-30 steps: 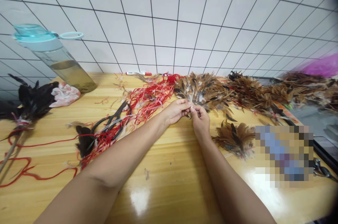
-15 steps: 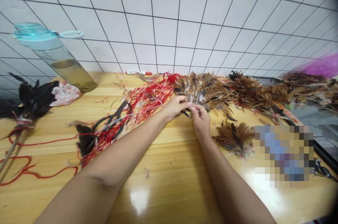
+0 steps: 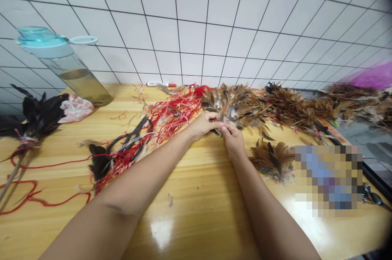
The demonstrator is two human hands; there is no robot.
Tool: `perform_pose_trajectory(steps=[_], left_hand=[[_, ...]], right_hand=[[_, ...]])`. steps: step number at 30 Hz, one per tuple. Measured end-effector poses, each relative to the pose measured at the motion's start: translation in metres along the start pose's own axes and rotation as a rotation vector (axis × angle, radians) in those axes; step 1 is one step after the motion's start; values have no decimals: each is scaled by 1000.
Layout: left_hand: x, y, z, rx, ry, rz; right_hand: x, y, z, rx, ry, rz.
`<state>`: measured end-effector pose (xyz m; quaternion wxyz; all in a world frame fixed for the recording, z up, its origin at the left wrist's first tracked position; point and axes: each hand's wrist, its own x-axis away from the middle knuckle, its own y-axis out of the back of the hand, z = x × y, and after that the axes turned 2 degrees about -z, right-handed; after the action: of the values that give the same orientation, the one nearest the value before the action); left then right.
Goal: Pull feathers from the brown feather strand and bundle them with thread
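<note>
My left hand (image 3: 206, 125) is closed in a pinch, its thumb and fingertips meeting those of my right hand (image 3: 233, 137), which is pinched as well. Whatever lies between the fingertips is too small to make out. Just beyond both hands spreads a pile of brown and black feathers (image 3: 241, 102) with pale fluffy bases. A dark feather tip shows just under the fingers. To the left lies a tangle of red string (image 3: 176, 115). Nearer my right forearm sits a small bunch of brown feathers (image 3: 272, 160).
Black-handled scissors (image 3: 130, 139) lie among string and dark feathers at left. A water bottle (image 3: 76, 74), a crumpled tissue (image 3: 76, 108) and black feathers on a stick (image 3: 39, 117) stand further left. More feather bunches (image 3: 306, 104) line the wall. A red marker (image 3: 161, 84) lies behind.
The fingers of my right hand have shifted slightly and drawn in against the left fingertips. Both arms are otherwise almost where they were, and the things on the table have not moved.
</note>
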<state>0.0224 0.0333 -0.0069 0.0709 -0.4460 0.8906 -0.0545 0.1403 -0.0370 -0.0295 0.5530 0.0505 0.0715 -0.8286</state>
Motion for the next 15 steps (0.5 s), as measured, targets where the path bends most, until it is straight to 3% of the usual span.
perform_pose_trajectory(steps=[7, 11, 15], left_hand=[[2, 1, 4, 154, 65, 51], [1, 4, 3, 134, 72, 55], [0, 6, 0, 121, 61, 10]], right_hand=[[0, 1, 1, 46, 33, 41], [1, 1, -2, 84, 27, 84], [2, 0, -2, 53, 0, 47]])
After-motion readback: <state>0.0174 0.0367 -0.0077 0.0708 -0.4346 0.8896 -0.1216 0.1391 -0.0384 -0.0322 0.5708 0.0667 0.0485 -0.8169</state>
